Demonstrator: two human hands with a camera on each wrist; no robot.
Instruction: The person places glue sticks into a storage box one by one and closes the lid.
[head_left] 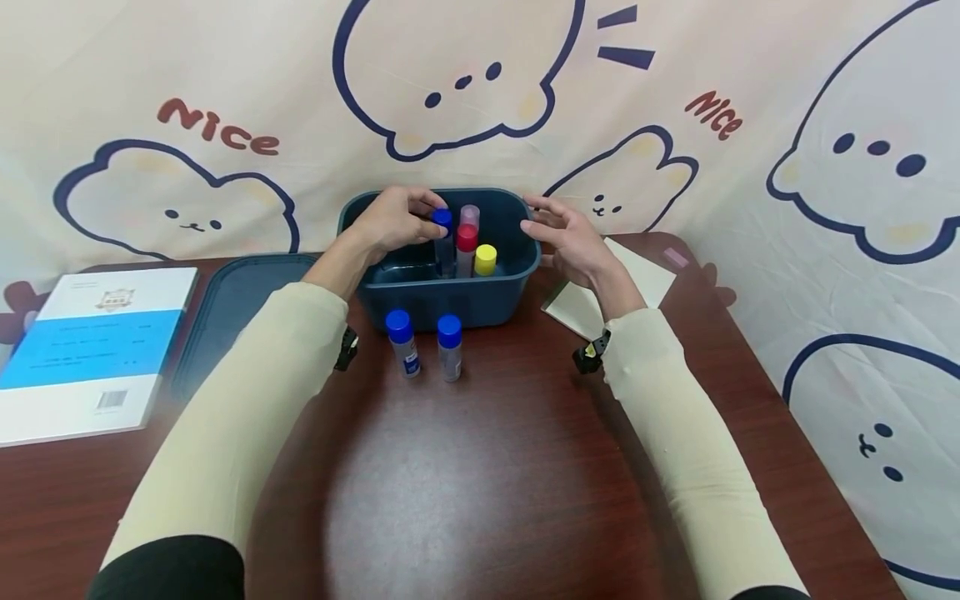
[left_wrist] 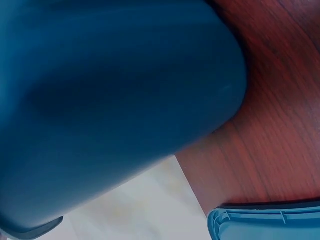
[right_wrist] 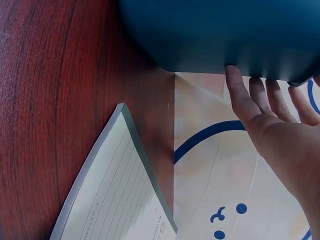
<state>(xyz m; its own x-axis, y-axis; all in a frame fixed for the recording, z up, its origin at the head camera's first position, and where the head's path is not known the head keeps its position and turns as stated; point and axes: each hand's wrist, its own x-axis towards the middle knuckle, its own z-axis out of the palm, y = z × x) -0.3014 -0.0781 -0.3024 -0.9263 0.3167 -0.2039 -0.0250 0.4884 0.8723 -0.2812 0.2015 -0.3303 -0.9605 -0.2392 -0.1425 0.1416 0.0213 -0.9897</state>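
- A blue-capped tube point(head_left: 442, 237) is standing upright inside the dark blue bin point(head_left: 450, 296), at about 12 o'clock on the table in the head view, toward the bin's middle.
- The left hand point(head_left: 393, 221) is reaching over the bin's left rim, and its fingers are curling round the tube's cap, pinching it from above.
- Just at 3 o'clock of that tube, three more are standing in the bin: a clear-capped tube point(head_left: 470, 215) at the back, a red-capped tube point(head_left: 467, 243) in front of it, and a yellow-capped tube point(head_left: 485, 259) at the right.
- The right hand point(head_left: 568, 237) is resting at the bin's right wall, fingers straight and slightly spread; the right wrist view is showing the fingertips point(right_wrist: 235, 80) touching the bin's outer wall, holding nothing.
- Two blue-capped vials point(head_left: 426, 343) are standing side by side on the brown table point(head_left: 495, 467) at 6 o'clock of the bin, near it but apart from it.
- The bin's lid point(head_left: 232, 321) is lying flat at 9 o'clock of the bin, under the left forearm.
- A lined notepad point(right_wrist: 112, 200) is lying at 3 o'clock of the bin, beneath the right wrist.
- A white and blue book point(head_left: 93, 350) is lying at the table's far 9 o'clock edge, beside the lid.
- The left wrist view is showing only the bin's outer wall, blurred, with a corner of the lid below.
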